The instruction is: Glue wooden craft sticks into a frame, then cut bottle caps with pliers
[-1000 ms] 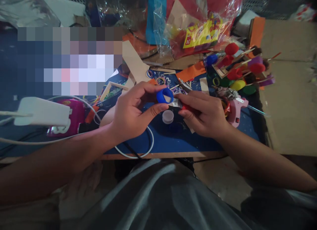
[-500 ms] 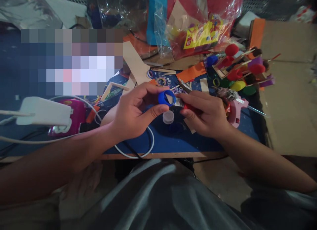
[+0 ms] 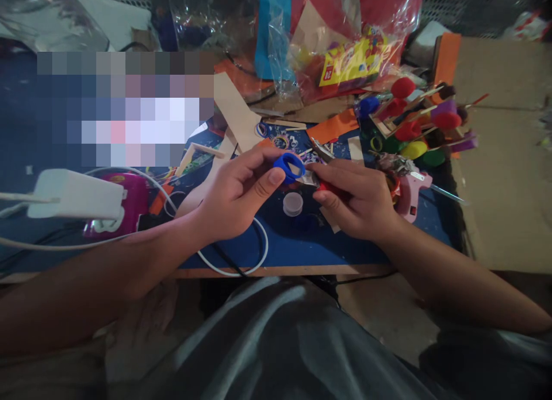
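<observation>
Between the thumb and fingers of my left hand (image 3: 239, 193) is a blue bottle cap (image 3: 288, 169), its open side facing right, with a pale patch showing inside. My right hand (image 3: 357, 199) is closed around a red-handled cutting tool (image 3: 309, 179). Its metal blade is at the cap's right rim, and the grip covers most of the handle. Another metal arm (image 3: 319, 149) points up and left beyond my right fingers; whether it belongs to the same tool is hidden. Below the cap, a clear round lid (image 3: 293, 204) lies on the blue table (image 3: 284, 253).
A pink glue gun (image 3: 411, 196) lies right of my right hand. Behind it is a stick frame with coloured caps (image 3: 407, 121). Left are a white charger (image 3: 80, 194) on a magenta socket box (image 3: 138, 202) and a looping white cable (image 3: 264, 256). Plastic bags (image 3: 345, 49) lie behind.
My left hand has turned the blue cap slightly, and its thumb has moved up onto the rim. The blade has tilted a little; my right hand stays almost in place.
</observation>
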A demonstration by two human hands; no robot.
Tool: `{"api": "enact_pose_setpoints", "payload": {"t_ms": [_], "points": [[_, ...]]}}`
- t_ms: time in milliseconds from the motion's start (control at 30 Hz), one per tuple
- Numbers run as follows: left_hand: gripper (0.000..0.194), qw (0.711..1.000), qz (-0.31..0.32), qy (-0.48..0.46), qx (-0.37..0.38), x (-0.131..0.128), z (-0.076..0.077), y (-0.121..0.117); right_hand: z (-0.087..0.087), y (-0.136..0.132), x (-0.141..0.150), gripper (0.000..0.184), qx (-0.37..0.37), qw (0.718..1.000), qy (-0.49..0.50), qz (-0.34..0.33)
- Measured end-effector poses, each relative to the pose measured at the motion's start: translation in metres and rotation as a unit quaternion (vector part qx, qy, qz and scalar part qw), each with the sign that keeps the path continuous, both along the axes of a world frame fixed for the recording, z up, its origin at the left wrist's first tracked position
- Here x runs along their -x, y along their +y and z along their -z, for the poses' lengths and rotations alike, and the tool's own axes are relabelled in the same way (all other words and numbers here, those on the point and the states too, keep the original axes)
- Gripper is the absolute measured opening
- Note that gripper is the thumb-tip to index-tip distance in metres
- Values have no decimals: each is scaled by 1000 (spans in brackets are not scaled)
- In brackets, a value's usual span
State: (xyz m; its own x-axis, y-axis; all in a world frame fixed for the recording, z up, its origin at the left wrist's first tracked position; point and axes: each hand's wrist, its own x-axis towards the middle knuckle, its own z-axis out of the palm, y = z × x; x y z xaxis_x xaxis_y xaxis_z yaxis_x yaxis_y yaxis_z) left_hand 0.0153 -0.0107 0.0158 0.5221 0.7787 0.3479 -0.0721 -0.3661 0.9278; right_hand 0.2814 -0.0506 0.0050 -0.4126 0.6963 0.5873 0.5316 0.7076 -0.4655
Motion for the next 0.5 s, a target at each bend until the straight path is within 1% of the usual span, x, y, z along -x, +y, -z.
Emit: {"api": "enact_pose_setpoints", "payload": {"t_ms": [100,200,300,400,500], "points": [[42,1000,-11,-7,-11,-2,7,1,-1,0,0,39,1,1000,-5,-7],[52,999,-35,-33,-22,-6,16,0,-1,-1,0,40,4,1000,-1,-4],[46,996,-59,-41,-43,-8,19,-1,0,-2,1,41,10,1000,1,-3],[38,996,-60,-44,-48,-8,17,-2,0,-2,1,41,16,1000,0,0],[35,996,-61,-51,-50,-7,16,-2,0,-1,0,40,15,1000,8,3]]}}
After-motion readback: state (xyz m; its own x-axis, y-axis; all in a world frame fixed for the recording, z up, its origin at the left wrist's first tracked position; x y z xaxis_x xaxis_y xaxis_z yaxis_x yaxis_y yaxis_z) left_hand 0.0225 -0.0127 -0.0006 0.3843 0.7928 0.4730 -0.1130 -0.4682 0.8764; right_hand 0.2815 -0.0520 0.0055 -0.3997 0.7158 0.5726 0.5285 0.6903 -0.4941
